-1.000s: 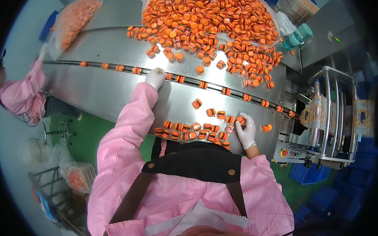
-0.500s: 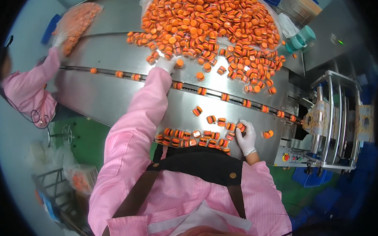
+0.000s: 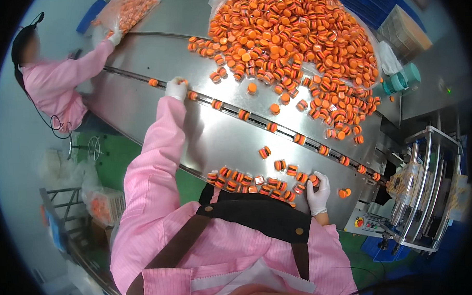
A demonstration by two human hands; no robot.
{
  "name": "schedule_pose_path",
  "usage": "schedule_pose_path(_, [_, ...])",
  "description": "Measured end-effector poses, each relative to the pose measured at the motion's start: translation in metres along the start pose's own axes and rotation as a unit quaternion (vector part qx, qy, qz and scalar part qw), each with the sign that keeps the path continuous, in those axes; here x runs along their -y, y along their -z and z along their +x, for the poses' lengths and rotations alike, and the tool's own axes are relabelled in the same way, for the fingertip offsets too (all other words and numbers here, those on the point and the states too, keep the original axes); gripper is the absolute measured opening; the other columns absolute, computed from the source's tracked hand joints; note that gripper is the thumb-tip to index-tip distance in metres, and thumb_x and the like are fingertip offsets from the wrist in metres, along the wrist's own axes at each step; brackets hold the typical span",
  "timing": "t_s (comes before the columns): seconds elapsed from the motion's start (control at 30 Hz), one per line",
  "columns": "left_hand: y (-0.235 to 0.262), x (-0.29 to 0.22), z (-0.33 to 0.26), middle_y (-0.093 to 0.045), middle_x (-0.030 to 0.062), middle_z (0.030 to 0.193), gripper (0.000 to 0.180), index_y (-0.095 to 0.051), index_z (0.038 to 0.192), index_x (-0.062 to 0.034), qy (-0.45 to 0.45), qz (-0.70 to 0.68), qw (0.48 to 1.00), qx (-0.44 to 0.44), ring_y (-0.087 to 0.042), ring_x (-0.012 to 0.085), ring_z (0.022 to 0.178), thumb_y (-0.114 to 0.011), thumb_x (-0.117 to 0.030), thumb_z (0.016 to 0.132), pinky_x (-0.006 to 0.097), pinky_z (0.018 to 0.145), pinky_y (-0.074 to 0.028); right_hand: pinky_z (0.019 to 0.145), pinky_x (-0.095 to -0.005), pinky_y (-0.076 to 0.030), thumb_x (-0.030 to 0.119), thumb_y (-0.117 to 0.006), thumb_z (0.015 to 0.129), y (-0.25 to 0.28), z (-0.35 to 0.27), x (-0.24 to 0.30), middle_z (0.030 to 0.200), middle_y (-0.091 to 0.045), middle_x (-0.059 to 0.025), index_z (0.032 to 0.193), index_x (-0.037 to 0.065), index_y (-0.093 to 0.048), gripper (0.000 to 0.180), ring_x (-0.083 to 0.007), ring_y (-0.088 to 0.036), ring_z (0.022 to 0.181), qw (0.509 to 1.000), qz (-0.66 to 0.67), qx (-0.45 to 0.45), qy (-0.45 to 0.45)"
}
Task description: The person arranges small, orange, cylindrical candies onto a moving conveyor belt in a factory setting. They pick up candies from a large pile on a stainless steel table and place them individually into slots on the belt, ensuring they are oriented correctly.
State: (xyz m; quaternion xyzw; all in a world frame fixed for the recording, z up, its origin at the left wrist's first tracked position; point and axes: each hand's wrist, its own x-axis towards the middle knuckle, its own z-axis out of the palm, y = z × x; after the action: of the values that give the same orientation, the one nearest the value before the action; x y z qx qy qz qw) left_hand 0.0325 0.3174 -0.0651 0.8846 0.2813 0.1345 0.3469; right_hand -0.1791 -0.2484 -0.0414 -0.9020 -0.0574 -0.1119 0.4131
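My white-gloved left hand is at the conveyor track, fingers closed on an orange, burger-shaped candy that shows at the fingertips. Candies with orange tops and dark and red layers sit spaced out along the track. Close to my apron, my right hand grips another burger-shaped candy between thumb and fingers. Left of it, a loose group of candies lies near the table's front edge, several in clear wrap.
A large heap of candies spreads over the far side of the steel table. The track enters a machine with metal rails at right. A co-worker in pink handles a bag of candies at left. Teal cups stand far right.
My left hand has moved from the edge of the heap leftward to the track. My right hand stays near the front group. The whole view has shifted slightly.
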Motion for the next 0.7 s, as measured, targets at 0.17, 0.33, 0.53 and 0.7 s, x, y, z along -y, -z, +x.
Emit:
schedule_pose_path(0.17, [0.009, -0.015, -0.008, -0.063, 0.0062, 0.076, 0.016, -0.066, 0.095, -0.0048, 0.16, -0.029, 0.978, 0.133, -0.059, 0.0151, 0.062, -0.063, -0.01, 0.081, 0.032, 0.057, -0.049, 0.08, -0.0381, -0.049, 0.005, -0.066, 0.075, 0.001, 0.0, 0.002, 0.097, -0.061, -0.0153, 0.106, 0.003, -0.058, 0.032, -0.032, -0.061, 0.09, 1.0, -0.008, 0.001, -0.006])
schedule_pose_path(0.33, [0.025, -0.073, -0.015, -0.067, 0.0127, 0.085, 0.025, -0.065, 0.098, -0.0029, 0.022, 0.254, 0.922, 0.291, -0.065, 0.0238, 0.074, -0.066, -0.018, 0.079, 0.036, 0.068, -0.05, 0.079, -0.0377, -0.049, 0.004, -0.066, 0.075, 0.002, 0.0, -0.001, 0.097, -0.061, -0.0155, 0.106, 0.002, -0.058, 0.032, -0.0314, -0.061, 0.089, 1.0, -0.024, 0.005, 0.005])
schedule_pose_path(0.53, [-0.01, -0.121, -0.026, -0.067, 0.0217, 0.1, 0.058, -0.058, 0.114, 0.0013, -0.008, 0.071, 0.994, 0.082, -0.064, 0.0345, 0.097, -0.069, -0.043, 0.078, 0.038, 0.085, -0.049, 0.079, -0.037, -0.049, 0.003, -0.066, 0.075, -0.001, 0.0, 0.001, 0.097, -0.061, -0.0156, 0.105, 0.002, -0.058, 0.031, -0.0312, -0.061, 0.088, 1.0, -0.001, -0.003, -0.005])
schedule_pose_path(0.7, [-0.071, -0.121, -0.031, -0.066, 0.0228, 0.096, 0.058, -0.059, 0.113, 0.0033, -0.048, 0.112, 0.989, 0.086, -0.066, 0.0316, 0.089, -0.065, -0.046, 0.082, 0.039, 0.08, -0.051, 0.079, -0.0368, -0.049, 0.003, -0.066, 0.075, 0.0, 0.0, 0.003, 0.096, -0.061, -0.0157, 0.104, 0.001, -0.058, 0.03, -0.031, -0.061, 0.088, 1.0, -0.011, -0.005, 0.01])
